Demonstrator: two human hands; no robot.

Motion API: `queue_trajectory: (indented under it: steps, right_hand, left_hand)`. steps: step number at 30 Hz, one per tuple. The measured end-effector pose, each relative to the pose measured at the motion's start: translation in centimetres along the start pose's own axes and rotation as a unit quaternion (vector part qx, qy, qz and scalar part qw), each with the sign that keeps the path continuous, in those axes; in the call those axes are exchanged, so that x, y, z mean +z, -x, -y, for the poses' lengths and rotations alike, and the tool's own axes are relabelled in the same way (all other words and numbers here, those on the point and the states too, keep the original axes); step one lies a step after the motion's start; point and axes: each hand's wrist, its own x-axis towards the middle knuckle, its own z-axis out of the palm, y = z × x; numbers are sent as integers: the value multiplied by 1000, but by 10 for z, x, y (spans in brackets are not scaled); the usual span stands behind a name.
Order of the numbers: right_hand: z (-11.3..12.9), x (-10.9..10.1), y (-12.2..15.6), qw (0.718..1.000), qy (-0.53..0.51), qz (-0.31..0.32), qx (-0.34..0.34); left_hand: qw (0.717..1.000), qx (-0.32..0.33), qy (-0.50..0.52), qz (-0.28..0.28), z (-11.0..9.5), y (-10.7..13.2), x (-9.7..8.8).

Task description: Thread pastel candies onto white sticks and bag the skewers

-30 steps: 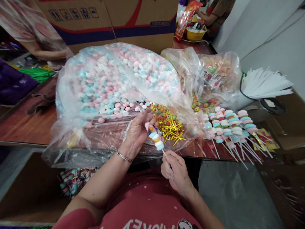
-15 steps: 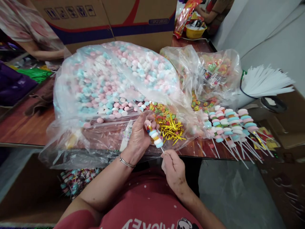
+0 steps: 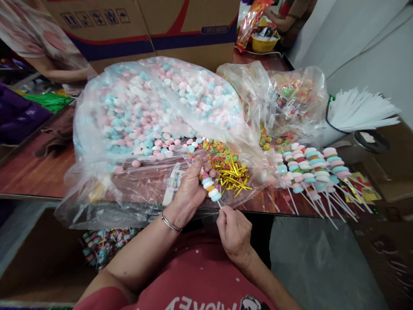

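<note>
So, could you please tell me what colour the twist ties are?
Gold twist ties, best in the head view.

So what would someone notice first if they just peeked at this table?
Probably the huge clear bag of pink, blue and white candies, filling the middle of the table. Right in front of it, the left hand and right hand hold a candy skewer between them. To the right lies a row of finished skewers, near a fan of white sticks.

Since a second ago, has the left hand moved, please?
Yes: the left hand, holding the candy skewer, slid slightly toward the near edge of the table.
</note>
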Motion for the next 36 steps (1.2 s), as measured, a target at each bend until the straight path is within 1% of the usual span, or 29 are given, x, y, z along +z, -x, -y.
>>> queue_trajectory:
  steps: [1, 2, 3, 4, 5, 7, 9, 11, 13, 14, 15, 16, 17, 18, 19, 20, 21, 22, 23, 24, 26, 28, 30, 32, 34, 36]
  right_hand:
    - [1, -1, 0, 998, -52, 18, 42]
    - [1, -2, 0, 987, -122, 44, 96]
    - [2, -3, 0, 964, -204, 69, 156]
    - [3, -4, 0, 929, -289, 90, 213]
    - [3, -4, 0, 885, -370, 104, 263]
    - [5, -5, -1, 796, -495, 112, 330]
    - [7, -6, -5, 730, -570, 112, 360]
    - [8, -6, -9, 679, -616, 123, 379]
    - [9, -6, -13, 641, -645, 146, 389]
    - [9, -6, -13, 628, -653, 160, 393]
    - [9, -5, -13, 621, -654, 172, 395]
    - [9, -4, -12, 627, -647, 176, 397]
    - [8, -2, -10, 650, -625, 173, 396]
    - [7, -1, -8, 692, -587, 164, 388]
    - [5, 1, -5, 749, -529, 150, 368]
    - [4, 2, -3, 815, -455, 132, 334]
    - [3, 3, -1, 877, -370, 112, 285]
    - [1, 3, 0, 928, -283, 92, 226]
    - [0, 3, 0, 962, -205, 72, 164]
    - [0, 2, 0, 982, -144, 54, 108]
    - [-1, -1, -2, 996, -75, 32, 31]
    - [-1, -5, -4, 998, -52, 18, -10]
    - [-2, -10, -6, 999, -32, -3, -43]
    - [-3, -13, -6, 997, -4, -19, -76]
    - [-4, -14, -6, 995, 20, -23, -96]
    - [-4, -13, -6, 993, 35, -28, -111]
  left_hand:
    - [1000, -17, 12, 3, 1, 0, 0]
    - [999, -33, 24, 6, 1, 0, -1]
    - [998, -47, 35, 9, 2, 1, -1]
    - [997, -59, 46, 11, 3, 1, -1]
    - [996, -66, 56, 12, 3, 1, -2]
    - [995, -72, 71, 14, 3, 2, -2]
    - [994, -69, 80, 20, 3, 3, -1]
    - [994, -66, 85, 26, 3, 3, -1]
    - [993, -68, 89, 29, 4, 3, -2]
    - [993, -69, 89, 29, 5, 3, -2]
    - [993, -72, 87, 29, 6, 3, -3]
    - [994, -73, 82, 28, 7, 4, -3]
    - [994, -71, 73, 29, 9, 4, -4]
    - [996, -64, 58, 31, 12, 5, -5]
    - [997, -53, 41, 35, 15, 6, -6]
    - [998, -38, 21, 40, 18, 8, -7]
    - [999, -20, 0, 48, 22, 10, -8]
    - [998, -1, -20, 56, 25, 13, -9]
    - [997, 16, -39, 64, 28, 15, -9]
    - [995, 29, -56, 72, 31, 18, -10]
    - [991, 40, -93, 88, 32, 23, -11]
    - [986, 24, -131, 100, 26, 26, -11]
    - [983, 12, -155, 98, 15, 27, -13]
    - [985, 32, -153, 76, 1, 23, -15]
    - [987, 70, -138, 51, -11, 17, -17]
    - [987, 103, -120, 35, -19, 11, -16]
